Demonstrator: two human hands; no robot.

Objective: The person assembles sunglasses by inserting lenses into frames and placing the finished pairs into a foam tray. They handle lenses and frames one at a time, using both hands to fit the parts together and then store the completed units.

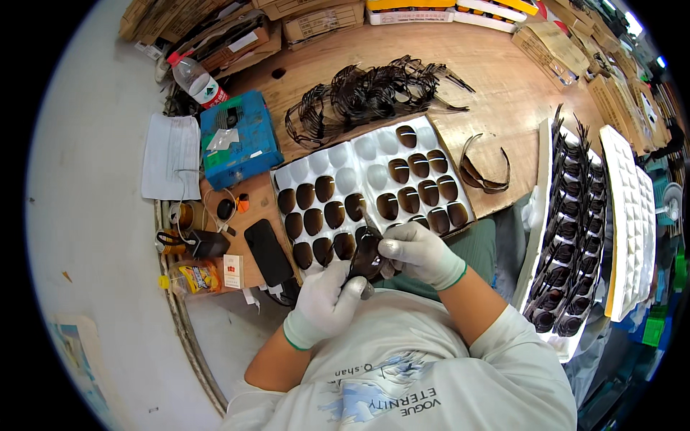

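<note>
Both white-gloved hands hold a pair of dark sunglasses close to my body, over the near edge of a lens tray. My left hand is closed round one side, thumb pressed along its lower part. The fingers of my right hand pinch the other side, thumb and forefinger at the rim. Rows of brown tinted lenses sit in the white tray's pockets, and several far pockets hold none. Beyond the tray lies a tangled heap of dark glasses frames. My fingers partly hide the sunglasses.
One frame lies right of the tray. A white foam tray of sunglasses stands at the right. On the left are a blue box, a bottle, a phone and a cigarette pack. Cardboard boxes line the back.
</note>
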